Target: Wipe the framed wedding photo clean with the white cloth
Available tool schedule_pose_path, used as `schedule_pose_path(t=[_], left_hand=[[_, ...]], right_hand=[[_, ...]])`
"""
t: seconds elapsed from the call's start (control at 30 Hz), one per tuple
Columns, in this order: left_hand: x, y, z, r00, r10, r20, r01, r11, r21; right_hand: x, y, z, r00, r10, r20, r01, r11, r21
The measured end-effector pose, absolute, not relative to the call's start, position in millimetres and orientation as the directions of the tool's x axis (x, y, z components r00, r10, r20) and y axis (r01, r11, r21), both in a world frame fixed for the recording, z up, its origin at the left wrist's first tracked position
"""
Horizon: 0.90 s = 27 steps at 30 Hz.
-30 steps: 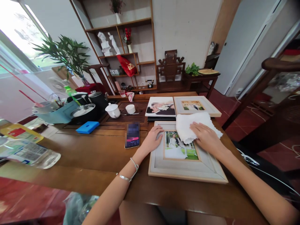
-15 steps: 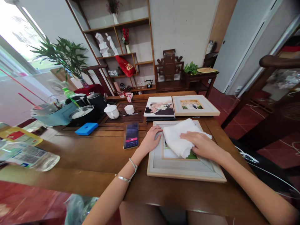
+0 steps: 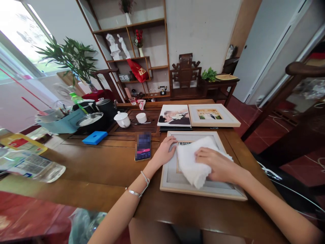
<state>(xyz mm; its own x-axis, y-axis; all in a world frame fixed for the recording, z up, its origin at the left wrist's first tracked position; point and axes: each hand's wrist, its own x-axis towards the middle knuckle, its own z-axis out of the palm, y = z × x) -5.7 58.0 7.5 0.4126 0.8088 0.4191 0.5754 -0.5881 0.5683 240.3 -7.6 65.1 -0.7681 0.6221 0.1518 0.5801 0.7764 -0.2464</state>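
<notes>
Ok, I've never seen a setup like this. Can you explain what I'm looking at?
No machine here: these are a person's two bare hands. One camera, worn on the person's head, looks forward and down. The left hand rests on the left side of a pale picture frame, flat on a wooden table. The right hand holds a white cloth over the frame, hiding most of its photo. Beyond lie another framed picture and a photo panel. Left of the frame are a phone and, farther over, a blue block.

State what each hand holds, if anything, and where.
Right hand: white cloth, by its right side. Left hand: on the picture frame, left side; no clear grip.
</notes>
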Motion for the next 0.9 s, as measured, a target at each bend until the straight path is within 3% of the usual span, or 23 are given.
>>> schedule_pose_path(t=[0.07,0.13,0.33,0.47,0.6,0.77,0.83,0.9], left_hand=[[-6.1,58.1,7.4,0.417,0.809,0.415,0.572,-0.588,0.572],[-6.4,58.1,7.7,0.425,0.807,0.411,0.567,-0.591,0.574],[-5.6,57.4,10.1,0.416,0.814,0.406,0.581,-0.581,0.570],[-5.0,56.8,10.4,0.417,0.813,0.407,0.578,-0.582,0.572],[-5.2,57.3,8.2,0.404,0.814,0.416,0.572,-0.580,0.580],[-6.9,60.0,4.3,0.417,0.796,0.438,0.544,-0.605,0.582],[-7.2,60.6,4.0,0.418,0.795,0.440,0.543,-0.607,0.580],[-6.9,60.3,4.8,0.417,0.799,0.433,0.551,-0.601,0.579]], right_hand=[[234.0,-13.5,69.0,-0.834,0.535,0.137,0.465,0.814,-0.349],[234.7,-11.3,66.6,-0.825,0.543,0.159,0.466,0.812,-0.352],[266.7,20.1,49.6,-0.537,0.775,0.334,0.818,0.575,-0.019],[273.2,22.9,48.5,-0.468,0.810,0.353,0.875,0.480,0.060],[252.5,3.1,48.9,-0.616,0.750,0.241,0.755,0.649,-0.093],[226.4,-22.8,54.3,-0.836,0.507,0.209,0.407,0.829,-0.383],[226.8,-23.4,57.0,-0.853,0.484,0.195,0.376,0.830,-0.413],[234.7,-17.6,58.3,-0.828,0.536,0.164,0.451,0.811,-0.372]])
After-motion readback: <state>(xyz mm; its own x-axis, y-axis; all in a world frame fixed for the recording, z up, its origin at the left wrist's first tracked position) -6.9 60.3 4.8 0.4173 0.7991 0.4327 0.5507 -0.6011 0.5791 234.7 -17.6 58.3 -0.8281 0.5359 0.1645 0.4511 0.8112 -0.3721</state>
